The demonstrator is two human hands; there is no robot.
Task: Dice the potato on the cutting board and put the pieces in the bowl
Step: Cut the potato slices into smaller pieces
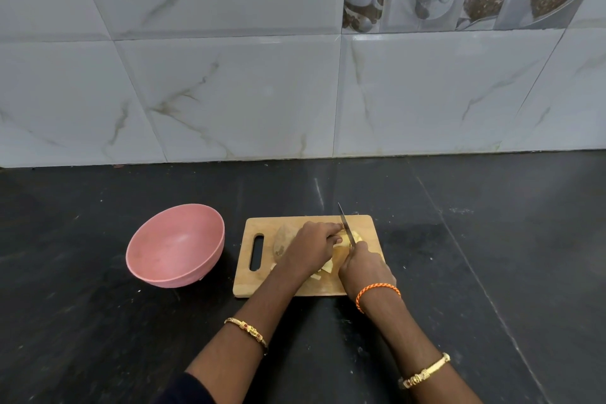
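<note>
A wooden cutting board (364, 226) with a handle slot lies on the black counter. A brown-skinned potato (283, 241) sits on the board, its right part cut into pale yellow pieces (328, 267). My left hand (311, 248) lies over the potato and holds the cut part steady, fingertips by the blade. My right hand (365, 267) grips the handle of a knife (345, 223), whose blade points away from me and sits in the cut pieces. A pink bowl (175, 246) stands left of the board, with nothing inside it.
The black stone counter (475, 256) stretches around the board and bowl. A tiled wall (295, 92) rises behind it, about a hand's length beyond the board's far edge.
</note>
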